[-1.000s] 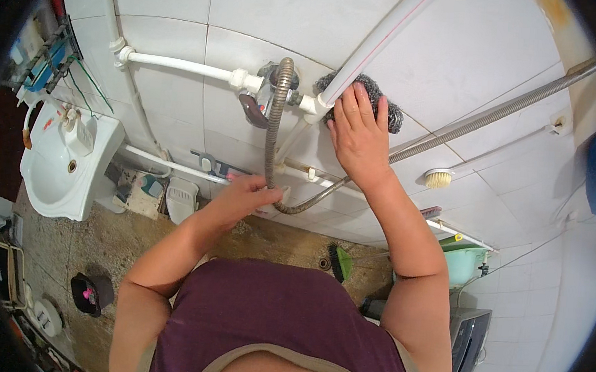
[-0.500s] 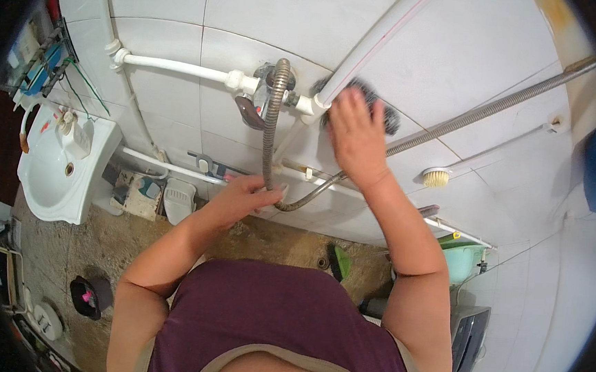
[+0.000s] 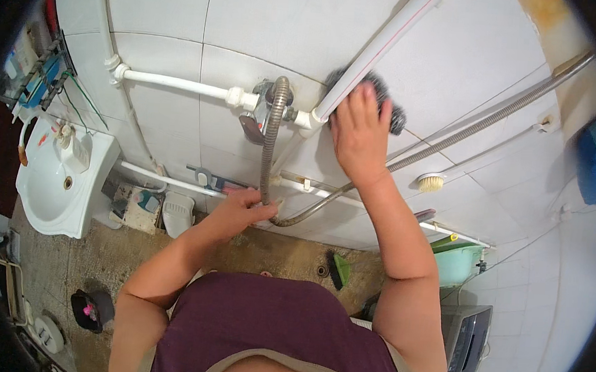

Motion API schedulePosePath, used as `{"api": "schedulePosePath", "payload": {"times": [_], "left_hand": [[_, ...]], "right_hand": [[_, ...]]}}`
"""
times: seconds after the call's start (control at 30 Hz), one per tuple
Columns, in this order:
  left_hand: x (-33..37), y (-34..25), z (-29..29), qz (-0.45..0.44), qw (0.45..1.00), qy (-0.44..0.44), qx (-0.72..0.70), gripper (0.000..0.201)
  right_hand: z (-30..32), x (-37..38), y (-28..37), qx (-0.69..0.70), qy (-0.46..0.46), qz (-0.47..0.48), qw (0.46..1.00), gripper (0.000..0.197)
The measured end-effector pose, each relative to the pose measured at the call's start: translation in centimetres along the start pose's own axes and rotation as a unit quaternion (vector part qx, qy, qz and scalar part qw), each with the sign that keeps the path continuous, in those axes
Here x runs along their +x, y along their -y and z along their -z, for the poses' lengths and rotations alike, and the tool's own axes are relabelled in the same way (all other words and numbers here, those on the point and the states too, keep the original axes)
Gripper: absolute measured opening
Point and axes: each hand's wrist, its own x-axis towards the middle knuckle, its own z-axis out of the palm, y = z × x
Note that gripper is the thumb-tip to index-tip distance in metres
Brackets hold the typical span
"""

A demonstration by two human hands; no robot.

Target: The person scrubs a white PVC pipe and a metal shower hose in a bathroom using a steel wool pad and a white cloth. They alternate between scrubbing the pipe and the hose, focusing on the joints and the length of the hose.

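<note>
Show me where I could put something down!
The floor between the washbasin and the dark bin looks bare. A hand could probably pass along the wall tiles between upper white pipe and lower white pipe. It's crowded around the shower mixer, metal hose, left hand and right hand.

The brown, stained floor [image 3: 266, 247] carries a dark bin [image 3: 106, 307] at the left, with 1 pink item [image 3: 89, 309] inside, and a round white object [image 3: 48, 334] nearer and farther left. To the right, 1 green-and-black broom head [image 3: 339, 270] lies just beside a round floor drain [image 3: 322, 271]. At the far left, 1 white washbasin [image 3: 45, 217] bears a white pump bottle [image 3: 74, 154] toward its far side.
</note>
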Motion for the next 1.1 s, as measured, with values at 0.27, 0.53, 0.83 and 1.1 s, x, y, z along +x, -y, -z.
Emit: {"api": "schedulePosePath", "payload": {"times": [0.27, 0.53, 0.83, 1.1], "left_hand": [[0.0, 1.1, 1.6, -0.087, 0.995, -0.014, 0.045, 0.014], [-2.3, -5.6, -0.1, -0.185, 0.981, -0.042, 0.044, 0.017], [-4.7, -11.2, 3.3, -0.238, 0.919, -0.312, -0.033, 0.024], [0.3, -2.1, 4.5, -0.106, 0.947, -0.298, -0.064, 0.021]], "right_hand": [[-0.7, -5.3, -2.7, -0.022, 0.009, -0.071, 0.997, 0.045], [2.4, 4.5, -1.3, -0.001, -0.14, -0.078, 0.987, 0.052], [-2.0, -4.5, 1.1, 0.04, 0.012, -0.032, 0.999, 0.042], [1.0, 2.8, -0.8, 0.011, -0.128, -0.054, 0.99, 0.037]]}}
